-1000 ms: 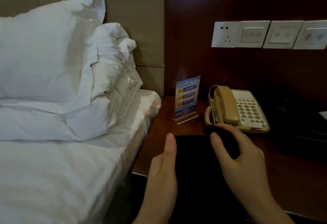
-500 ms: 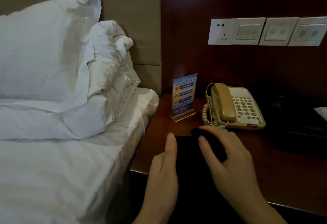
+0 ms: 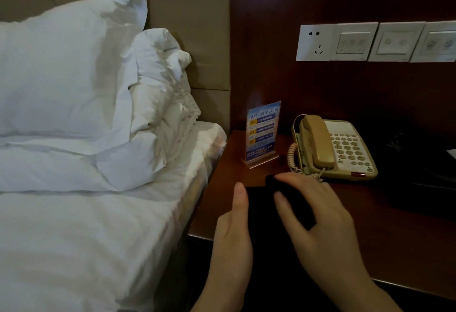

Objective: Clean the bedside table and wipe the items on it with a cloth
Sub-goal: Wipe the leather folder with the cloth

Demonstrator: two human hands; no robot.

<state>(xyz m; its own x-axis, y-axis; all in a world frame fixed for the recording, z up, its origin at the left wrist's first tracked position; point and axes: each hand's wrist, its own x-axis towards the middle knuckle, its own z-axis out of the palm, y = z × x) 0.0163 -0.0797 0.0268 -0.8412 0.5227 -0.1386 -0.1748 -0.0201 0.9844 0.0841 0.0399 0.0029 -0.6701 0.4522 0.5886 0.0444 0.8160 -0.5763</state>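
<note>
A black cloth (image 3: 261,203) lies on the front left part of the dark wooden bedside table (image 3: 394,250) and hangs over its front edge. My left hand (image 3: 232,237) holds the cloth's left edge, thumb straight along it, fingers hidden underneath. My right hand (image 3: 323,220) grips a bunched fold of the cloth between thumb and curled fingers, just in front of the phone's coiled cord. Behind the cloth stand a blue card in a clear stand (image 3: 262,131) and a beige push-button telephone (image 3: 345,149).
A bed (image 3: 86,237) with white sheets and stacked pillows (image 3: 61,77) touches the table's left side. A dark object (image 3: 424,176) fills the table's right part. A socket and switch panels (image 3: 375,41) sit on the wooden wall above.
Both hands have slid the cloth a little to the left, so my right fingertips lie further from the telephone's front. The card and telephone have stayed put.
</note>
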